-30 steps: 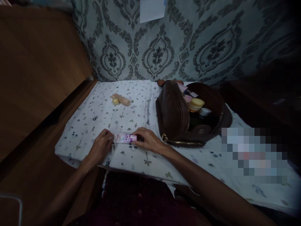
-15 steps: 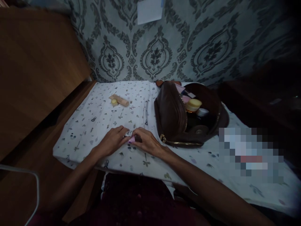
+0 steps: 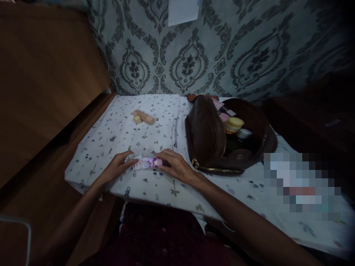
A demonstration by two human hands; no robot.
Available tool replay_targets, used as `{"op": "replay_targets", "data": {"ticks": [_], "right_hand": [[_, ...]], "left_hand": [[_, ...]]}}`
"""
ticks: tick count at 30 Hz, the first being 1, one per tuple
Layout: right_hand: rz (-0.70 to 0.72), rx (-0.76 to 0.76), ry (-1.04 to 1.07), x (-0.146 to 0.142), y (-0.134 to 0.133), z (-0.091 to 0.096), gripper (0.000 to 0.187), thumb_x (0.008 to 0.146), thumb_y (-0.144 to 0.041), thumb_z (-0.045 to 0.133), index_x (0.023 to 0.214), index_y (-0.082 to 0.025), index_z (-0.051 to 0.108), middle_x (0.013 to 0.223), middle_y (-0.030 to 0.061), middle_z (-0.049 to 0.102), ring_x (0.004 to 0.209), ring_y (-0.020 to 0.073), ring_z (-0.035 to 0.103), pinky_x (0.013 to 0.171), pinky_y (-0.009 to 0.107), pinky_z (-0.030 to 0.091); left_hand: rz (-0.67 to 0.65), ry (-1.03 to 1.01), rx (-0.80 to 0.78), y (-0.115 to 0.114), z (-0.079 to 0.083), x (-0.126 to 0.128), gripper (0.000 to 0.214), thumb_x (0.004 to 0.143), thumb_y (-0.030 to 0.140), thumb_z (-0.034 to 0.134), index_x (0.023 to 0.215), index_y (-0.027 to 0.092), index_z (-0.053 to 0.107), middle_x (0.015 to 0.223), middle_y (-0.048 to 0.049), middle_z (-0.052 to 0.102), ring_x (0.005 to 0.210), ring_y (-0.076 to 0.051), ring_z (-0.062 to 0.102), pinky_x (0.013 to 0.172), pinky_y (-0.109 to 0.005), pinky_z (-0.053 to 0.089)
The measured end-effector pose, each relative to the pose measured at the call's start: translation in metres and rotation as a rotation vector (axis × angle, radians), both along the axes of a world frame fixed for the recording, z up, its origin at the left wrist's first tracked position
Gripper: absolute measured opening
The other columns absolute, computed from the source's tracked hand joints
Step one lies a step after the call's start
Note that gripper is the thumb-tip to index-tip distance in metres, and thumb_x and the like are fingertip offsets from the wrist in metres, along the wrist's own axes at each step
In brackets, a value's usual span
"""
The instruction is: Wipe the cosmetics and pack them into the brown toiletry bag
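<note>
A small pink-and-white tube (image 3: 148, 163) with purple print lies level between my two hands, just above the patterned cloth. My right hand (image 3: 173, 164) grips its pink cap end between thumb and fingers. At the tube's other end, my left hand (image 3: 119, 166) is closed on a crumpled white tissue (image 3: 132, 157), which wraps partly round that end. My left fingers and the tissue hide the tube's tip. Farther back lie a beige tube (image 3: 145, 116) and a little yellow-lidded jar (image 3: 137, 119), side by side.
An open brown leather bag (image 3: 205, 129) stands to the right, holding a yellow-lidded jar (image 3: 234, 125), a white-capped container (image 3: 244, 133) and pink items. A wooden cabinet (image 3: 50, 74) borders the left side. Patterned wallpaper (image 3: 188, 66) rises behind. A blurred-out patch (image 3: 301, 186) covers something at right.
My left hand has slid left along the tube with the tissue, uncovering the printed body. My right hand keeps its grip on the cap end. The view has shifted slightly.
</note>
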State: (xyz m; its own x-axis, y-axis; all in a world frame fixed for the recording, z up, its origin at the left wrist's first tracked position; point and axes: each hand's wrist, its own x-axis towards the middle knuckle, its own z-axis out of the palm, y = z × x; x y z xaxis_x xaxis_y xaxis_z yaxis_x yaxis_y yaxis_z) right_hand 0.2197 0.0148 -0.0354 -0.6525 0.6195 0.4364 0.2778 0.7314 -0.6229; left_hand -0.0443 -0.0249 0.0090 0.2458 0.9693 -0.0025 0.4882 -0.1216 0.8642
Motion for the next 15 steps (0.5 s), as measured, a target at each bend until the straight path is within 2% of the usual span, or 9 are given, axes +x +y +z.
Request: {"op": "replay_targets", "data": {"ticks": [4, 9, 15], "right_hand": [[-0.002, 0.011, 0.011, 0.001, 0.000, 0.001, 0.034, 0.094, -0.038, 0.058, 0.123, -0.021, 0.061, 0.103, 0.0091, 0.063, 0.096, 0.0216, 0.059, 0.083, 0.036, 0.051], [-0.035, -0.010, 0.096, 0.002, 0.001, 0.003, 0.033, 0.093, -0.037, 0.059, 0.119, -0.019, 0.063, 0.100, 0.0093, 0.064, 0.091, 0.0205, 0.061, 0.077, 0.033, 0.051], [-0.157, -0.163, 0.191, -0.003, 0.002, 0.003, 0.026, 0.086, -0.035, 0.066, 0.107, -0.020, 0.068, 0.091, 0.0056, 0.066, 0.082, 0.0185, 0.062, 0.074, 0.032, 0.049]], "left_hand": [[0.153, -0.145, -0.015, -0.002, -0.004, 0.011, 0.033, 0.082, 0.048, 0.063, 0.070, 0.018, 0.053, 0.060, 0.0049, 0.045, 0.053, -0.009, 0.042, 0.047, -0.019, 0.034], [0.291, -0.308, -0.007, 0.003, -0.010, 0.018, 0.035, 0.079, 0.050, 0.066, 0.076, 0.018, 0.053, 0.060, 0.0055, 0.047, 0.051, -0.009, 0.042, 0.046, -0.019, 0.034], [0.463, -0.545, -0.028, 0.008, -0.011, 0.026, 0.036, 0.078, 0.052, 0.067, 0.086, 0.019, 0.054, 0.068, 0.0046, 0.053, 0.055, -0.010, 0.049, 0.051, -0.020, 0.042]]}}
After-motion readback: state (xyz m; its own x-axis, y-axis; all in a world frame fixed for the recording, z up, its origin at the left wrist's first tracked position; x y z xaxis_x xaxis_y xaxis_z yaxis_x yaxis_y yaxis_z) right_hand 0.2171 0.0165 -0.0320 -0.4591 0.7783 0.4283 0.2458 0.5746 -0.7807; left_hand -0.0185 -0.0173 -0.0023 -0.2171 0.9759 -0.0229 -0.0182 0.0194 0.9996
